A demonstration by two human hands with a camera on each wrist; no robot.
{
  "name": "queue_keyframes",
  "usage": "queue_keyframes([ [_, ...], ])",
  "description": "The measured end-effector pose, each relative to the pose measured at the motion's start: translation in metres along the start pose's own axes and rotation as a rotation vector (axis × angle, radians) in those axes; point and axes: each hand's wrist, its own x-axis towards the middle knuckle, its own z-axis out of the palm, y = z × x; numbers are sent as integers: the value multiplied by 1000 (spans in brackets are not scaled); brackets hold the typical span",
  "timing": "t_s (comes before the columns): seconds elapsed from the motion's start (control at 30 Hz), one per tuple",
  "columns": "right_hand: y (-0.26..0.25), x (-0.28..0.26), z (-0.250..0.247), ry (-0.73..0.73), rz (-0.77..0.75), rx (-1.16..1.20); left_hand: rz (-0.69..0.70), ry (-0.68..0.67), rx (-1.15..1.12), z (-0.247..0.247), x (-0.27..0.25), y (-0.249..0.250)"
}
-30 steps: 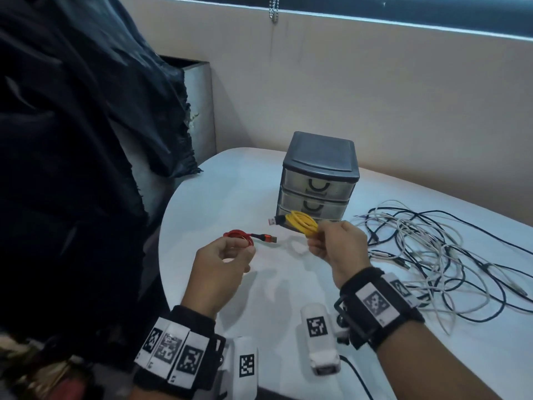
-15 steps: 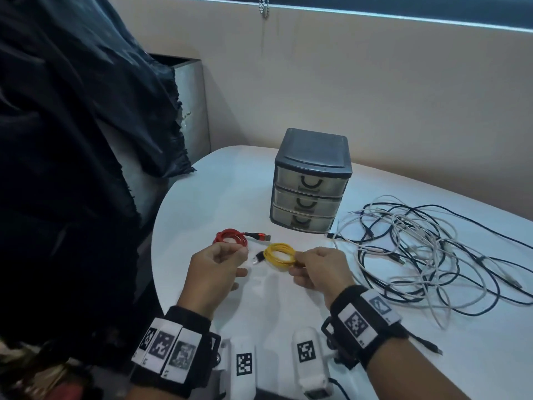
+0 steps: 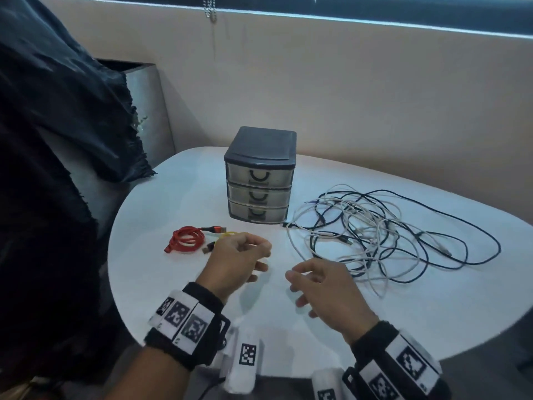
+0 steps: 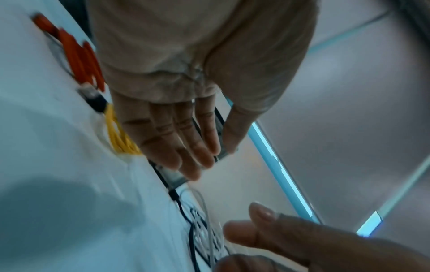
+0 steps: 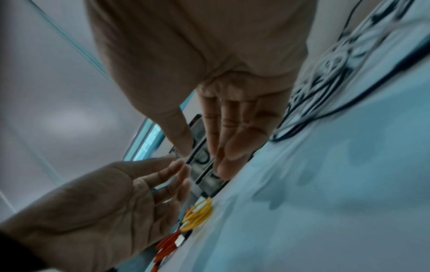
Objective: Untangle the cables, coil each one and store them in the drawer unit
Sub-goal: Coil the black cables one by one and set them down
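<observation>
A coiled red cable [image 3: 186,239] lies on the white table [image 3: 161,267] in front of the drawer unit [image 3: 259,174]. A coiled yellow cable [image 5: 197,213] lies on the table beside it, mostly hidden behind my left hand [image 3: 239,256] in the head view. That hand hovers just above the yellow coil with straight, empty fingers [image 4: 163,139]. My right hand [image 3: 320,281] hangs open and empty over the table, near the left edge of the tangled black and white cables [image 3: 383,235]. All three drawers are closed.
A dark cloth [image 3: 57,140] hangs over a grey cabinet [image 3: 147,111] at the left, past the table's rounded edge. A beige wall [image 3: 346,96] runs behind the table. A bead chain [image 3: 210,8] hangs at the top.
Both coils were in my hands a second ago. The red one went down first, then the yellow one beside it. Both hands have let go and opened; the right drew back toward the tangle.
</observation>
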Motion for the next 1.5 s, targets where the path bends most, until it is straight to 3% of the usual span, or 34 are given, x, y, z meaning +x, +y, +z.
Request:
queue_keyframes([
  [0.1, 12, -5, -34, 67, 14, -29, -135, -138, 235, 37, 9, 13],
  [0.2, 23, -8, -67, 116, 29, -36, -213, -159, 395, 64, 23, 18],
  [0.33, 32, -14, -97, 155, 40, -81, -105, -110, 512, 81, 42, 10],
  [0.47, 38, -12, -108, 180, -10, -142, 56, -103, 771, 92, 41, 4],
  [0.63, 41, 8, -101, 143, -62, -479, 251, -116, 720, 114, 37, 17],
  [0.7, 41, 14, -102, 132, -64, -589, 267, -211, 767, 120, 41, 24],
  [0.77, 41, 21, -106, 47, -20, -702, 251, -405, 863, 122, 48, 33],
  [0.83, 41, 26, -111, -39, 35, -822, 224, -467, 962, 119, 56, 43],
  [1.03, 39, 26, -114, -30, 63, -1057, 208, -248, 1297, 101, 85, 38],
  [1.17, 36, 27, -99, 70, -110, -1113, 191, -130, 1308, 99, 93, 24],
  [1.23, 34, 30, -90, 61, -170, -1046, 204, -104, 1308, 101, 89, 20],
  [1.37, 35, 42, -76, -80, -114, -1118, 207, -115, 1352, 101, 79, 21],
  [1.5, 29, 51, -81, -44, -116, -1193, 156, -156, 1375, 83, 70, 37],
])
